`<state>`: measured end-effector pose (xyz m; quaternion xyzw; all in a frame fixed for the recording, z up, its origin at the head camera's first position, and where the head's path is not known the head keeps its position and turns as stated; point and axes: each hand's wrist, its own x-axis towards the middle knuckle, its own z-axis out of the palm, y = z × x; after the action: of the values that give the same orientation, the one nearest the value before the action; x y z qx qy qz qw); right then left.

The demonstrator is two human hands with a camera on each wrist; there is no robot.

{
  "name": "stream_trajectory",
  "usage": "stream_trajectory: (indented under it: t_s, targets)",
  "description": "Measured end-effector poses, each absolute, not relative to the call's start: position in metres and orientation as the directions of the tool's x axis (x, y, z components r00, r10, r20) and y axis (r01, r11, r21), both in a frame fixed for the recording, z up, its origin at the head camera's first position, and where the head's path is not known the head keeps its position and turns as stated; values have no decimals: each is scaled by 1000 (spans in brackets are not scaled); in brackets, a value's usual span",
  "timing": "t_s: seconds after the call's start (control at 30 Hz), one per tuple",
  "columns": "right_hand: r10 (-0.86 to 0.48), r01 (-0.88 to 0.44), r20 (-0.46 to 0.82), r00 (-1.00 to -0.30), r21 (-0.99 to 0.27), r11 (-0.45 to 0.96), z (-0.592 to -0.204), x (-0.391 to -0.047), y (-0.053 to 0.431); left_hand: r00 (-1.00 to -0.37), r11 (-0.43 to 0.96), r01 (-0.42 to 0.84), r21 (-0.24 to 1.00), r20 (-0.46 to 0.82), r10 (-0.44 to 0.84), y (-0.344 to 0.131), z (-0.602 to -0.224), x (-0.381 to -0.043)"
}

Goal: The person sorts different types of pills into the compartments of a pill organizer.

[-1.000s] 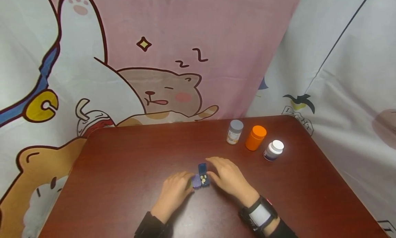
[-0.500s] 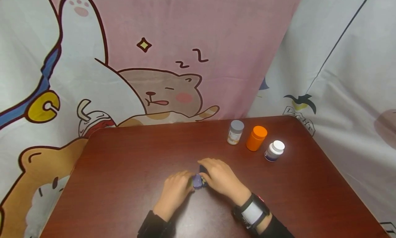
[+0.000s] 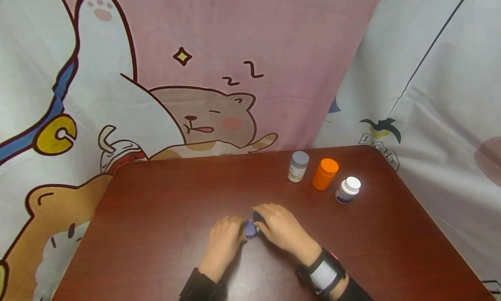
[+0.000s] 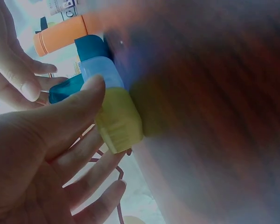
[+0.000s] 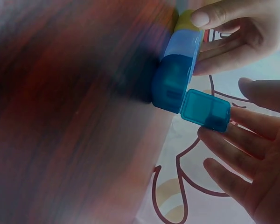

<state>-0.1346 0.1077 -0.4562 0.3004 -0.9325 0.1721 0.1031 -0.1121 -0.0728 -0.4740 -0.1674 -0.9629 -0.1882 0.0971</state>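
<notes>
A small pill organizer [image 3: 249, 229] stands on the table in the head view, with yellow, purple and blue compartments in a row. My left hand [image 3: 224, 243] holds its yellow end [image 4: 119, 119], thumb on one side and fingers on the other. The blue compartment [image 5: 170, 84] has its lid [image 5: 206, 110] swung up. My right hand [image 3: 282, 231] is at that blue end; in the right wrist view its fingertips touch the lid's outer edge, thumb apart. Pale pills inside the blue compartment are mostly hidden by the right hand in the head view.
Three bottles stand at the back right of the dark red-brown table [image 3: 176, 196]: a white one with a grey cap [image 3: 298, 167], an orange one [image 3: 325, 175] and a white one [image 3: 348, 190]. A cartoon-print cloth [image 3: 219, 40] hangs behind the table.
My right hand has moved left from beside the organizer, bringing its fingers to the raised blue lid and covering most of the pills. The left hand keeps its hold nearly unmoved.
</notes>
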Motion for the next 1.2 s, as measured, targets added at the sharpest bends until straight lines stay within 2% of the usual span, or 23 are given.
stream_trajectory:
  t_s: [0.23, 0.5, 0.83, 1.2]
  targets:
    - [-539, -617, 323, -778, -235, 751, -457, -127, 110, -926, 865, 352, 358, 266, 267, -73, -476, -111]
    - [-590, -654, 300, -750, -204, 728, -459, -116, 111, -947, 868, 306, 391, 216, 237, -71, -475, -110]
    - [-594, -641, 248, -765, -196, 743, -467, -102, 112, -947, 874, 297, 384, 236, 218, -68, -477, -107]
    - [-590, -629, 243, -770, -130, 766, -469, -93, 105, -943, 879, 301, 368, 252, 218, -68, -474, -104]
